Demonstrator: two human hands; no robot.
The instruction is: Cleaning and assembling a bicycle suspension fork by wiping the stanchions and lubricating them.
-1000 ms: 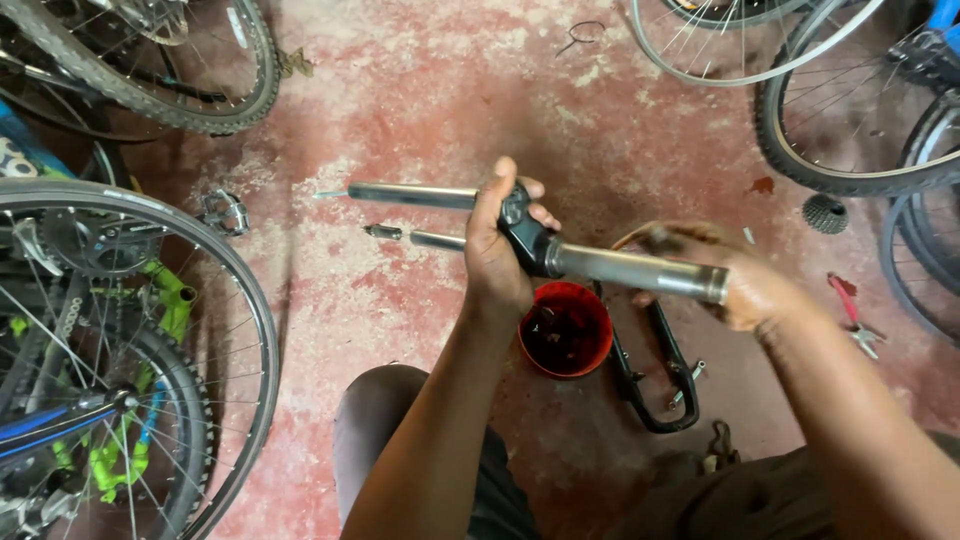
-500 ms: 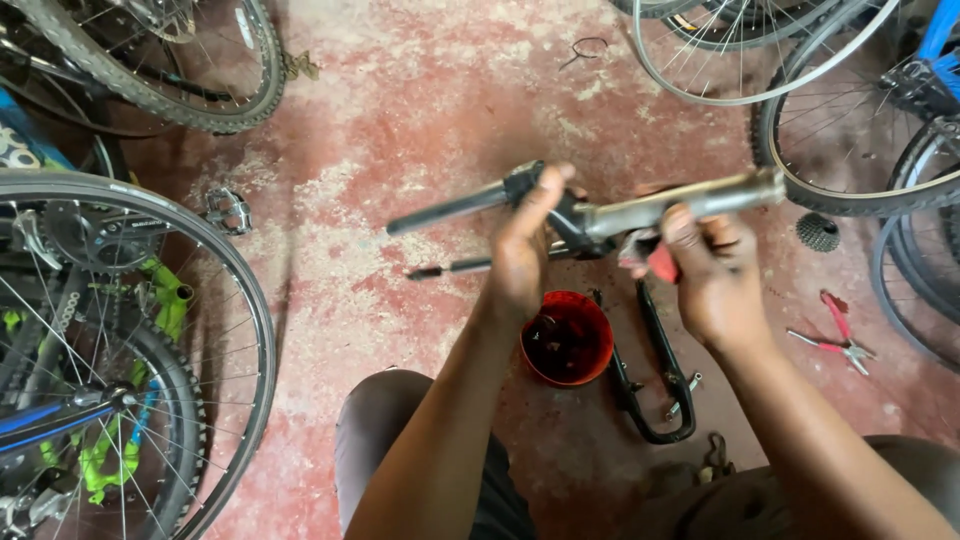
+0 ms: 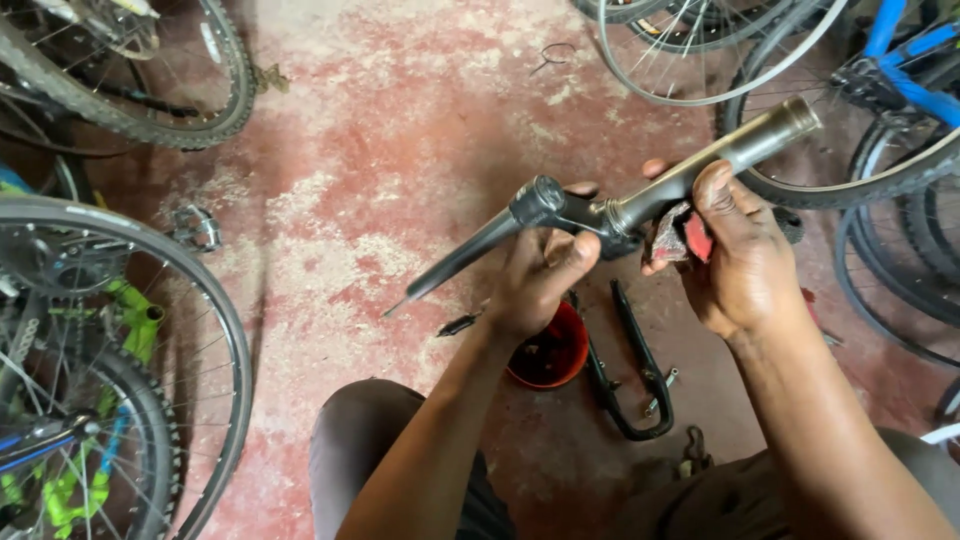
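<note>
I hold a dark grey bicycle fork (image 3: pixel 600 212) up in front of me, tilted with its steerer tube up to the right. My left hand (image 3: pixel 540 275) grips it at the crown, where the two legs run down to the left. Around the steerer tube is my right hand (image 3: pixel 740 250), which also holds a small red rag (image 3: pixel 692 238) against the metal. Below my hands a small red bowl (image 3: pixel 548 352) sits on the floor, partly hidden by my left wrist.
A black U-shaped bracket (image 3: pixel 630 385) lies on the red-stained concrete floor (image 3: pixel 400 130) beside the bowl. Bicycle wheels stand at the left (image 3: pixel 150 330), top left (image 3: pixel 140 90) and right (image 3: pixel 850 130). A pedal (image 3: pixel 197 228) lies at the left. My knees are at the bottom.
The fork has swung from level to tilted, its steerer end now higher and to the right. My right hand has slid up along the tube with the rag.
</note>
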